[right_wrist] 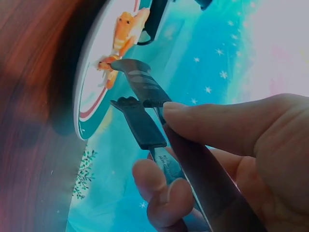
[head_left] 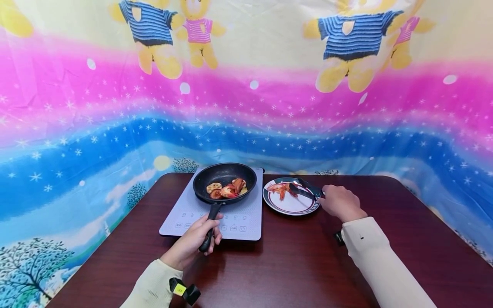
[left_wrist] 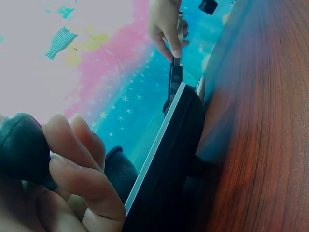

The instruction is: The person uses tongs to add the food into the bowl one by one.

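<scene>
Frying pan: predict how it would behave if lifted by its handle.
The frying pan may feel nose-heavy, its wide body lying beyond the handle that the left hand grips. Tilting would probably shift the food pieces, which lie loose inside.

Pan: matt coating, plastic-look hdl. Tongs: smooth metal w/ matt plastic-look tips. Plate: glossy ceramic-look. Counter: polished wood-look. Backdrop: creased cloth.

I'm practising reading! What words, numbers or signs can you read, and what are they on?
No words are clear enough to quote.
Flat pale-grey cooktop: button marks, too small.
Black wrist device: yellow label, too blurred.
Silver metal tongs with black tips: tiny print, too blurred.
</scene>
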Available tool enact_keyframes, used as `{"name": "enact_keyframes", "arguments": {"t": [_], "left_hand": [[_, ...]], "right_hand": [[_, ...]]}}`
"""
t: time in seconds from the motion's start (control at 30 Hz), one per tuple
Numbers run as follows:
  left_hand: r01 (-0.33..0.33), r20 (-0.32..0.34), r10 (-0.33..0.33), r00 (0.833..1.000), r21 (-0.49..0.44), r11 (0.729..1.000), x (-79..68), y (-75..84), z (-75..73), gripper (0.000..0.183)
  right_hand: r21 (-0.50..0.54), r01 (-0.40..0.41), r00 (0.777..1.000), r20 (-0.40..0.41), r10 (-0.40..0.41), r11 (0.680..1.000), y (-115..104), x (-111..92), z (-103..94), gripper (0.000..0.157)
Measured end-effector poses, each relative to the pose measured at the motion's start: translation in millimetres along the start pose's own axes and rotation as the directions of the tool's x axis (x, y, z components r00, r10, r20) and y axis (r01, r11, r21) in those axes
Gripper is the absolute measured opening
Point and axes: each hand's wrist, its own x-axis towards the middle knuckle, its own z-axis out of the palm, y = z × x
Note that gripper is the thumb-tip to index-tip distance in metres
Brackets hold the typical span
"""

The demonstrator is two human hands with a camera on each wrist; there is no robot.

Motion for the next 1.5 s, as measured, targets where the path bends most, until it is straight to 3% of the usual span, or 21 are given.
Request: {"name": "enact_keyframes", "arguments": {"t": [0.2,0.57,1.0,1.3,1.5], "left_hand": [[-0.008,0.001,0.008,1.0,0.001,1.0,0.0,-0.7,-0.5,0.049],[-0.017,0.002,0.017,1.0,0.01,1.0,-0.1,-1.3,0.0,0.048],[-0.002,-0.004,0.002,1.0,0.014,1.0,-0.5,0.3,1.3,0.05],[-0.005,-0.002,0.005,1.0,0.008,1.0,-0.2,0.1,1.2,0.049],[-0.011,0.0,0.011,1.0,0.001,1.0,0.2,-1.6,0.4,0.048]], "right_hand": [[0.007,0.02,1.0,0.006,-0.02,1.0,5,0,-3.6,0.048],[0.022,0.054,0.998,0.029,-0.055,0.998,5,1,-3.3,0.045],[0.055,0.005,0.996,0.092,-0.01,0.998,4,2,6.1,0.043],[0.069,-0.016,0.991,0.135,0.007,0.998,3,3,9.8,0.03],[0.021,0.013,0.995,0.098,-0.015,1.0,2,3,8.0,0.025]]}}
